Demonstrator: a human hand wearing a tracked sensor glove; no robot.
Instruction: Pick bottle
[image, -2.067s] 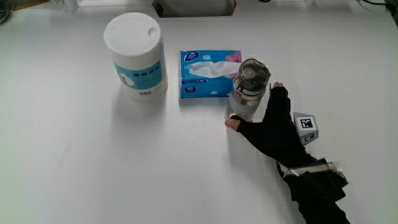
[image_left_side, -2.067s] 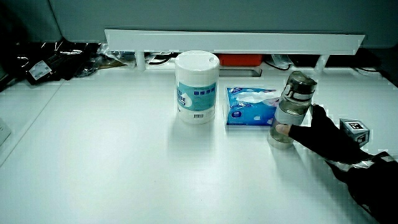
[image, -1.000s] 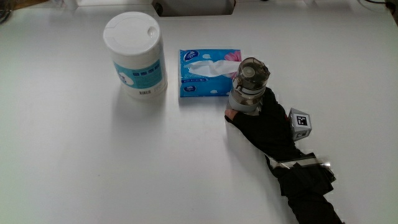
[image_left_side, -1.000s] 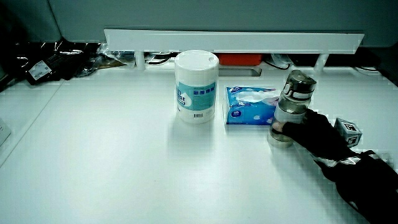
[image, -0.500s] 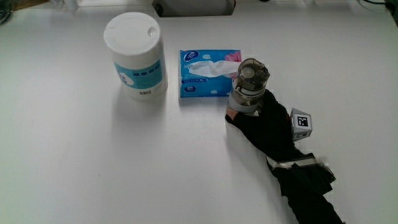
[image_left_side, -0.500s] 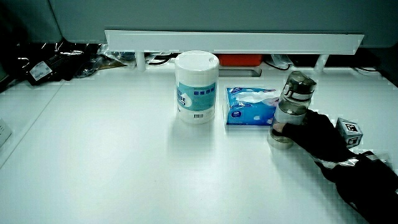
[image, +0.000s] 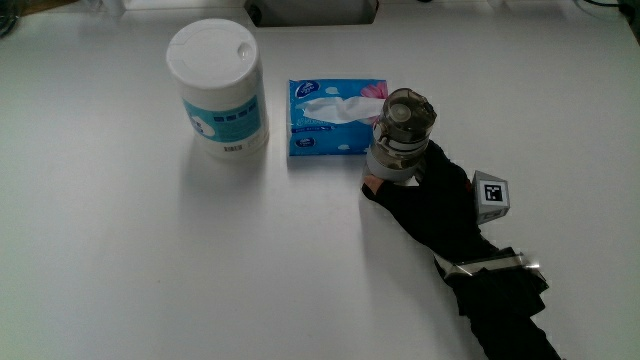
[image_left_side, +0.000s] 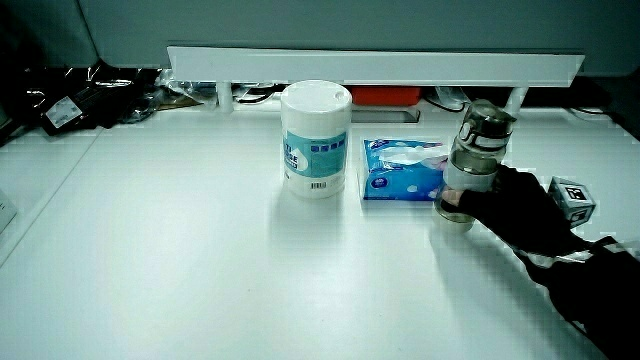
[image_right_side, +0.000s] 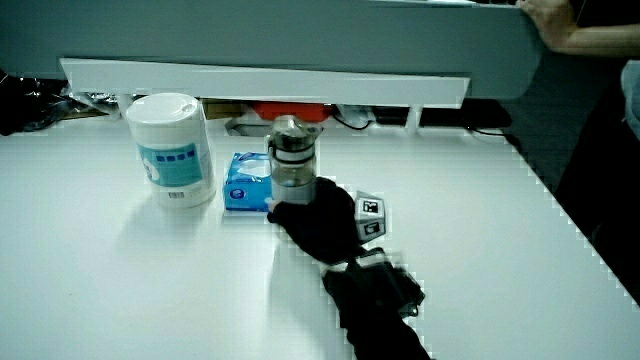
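Observation:
A clear bottle (image: 401, 142) with a dark grey lid stands beside the blue tissue pack (image: 334, 118). The gloved hand (image: 425, 196) is wrapped around the bottle's lower body, with its thumb tip showing against the base. The patterned cube (image: 491, 193) rides on the back of the hand. In both side views the bottle (image_left_side: 474, 152) (image_right_side: 293, 164) looks slightly lifted or tilted, its base still close to the table, and the hand (image_left_side: 505, 206) (image_right_side: 315, 218) grips it from the person's side.
A white wipes canister (image: 219, 92) with a blue label stands beside the tissue pack (image_left_side: 402, 170). A low white partition (image_left_side: 375, 66) runs along the table's edge farthest from the person, with cables and dark items past it.
The fingers closed around the bottle from a loose touch. Since half a second ago the hand and cube shifted slightly and the bottle appears to tip a little.

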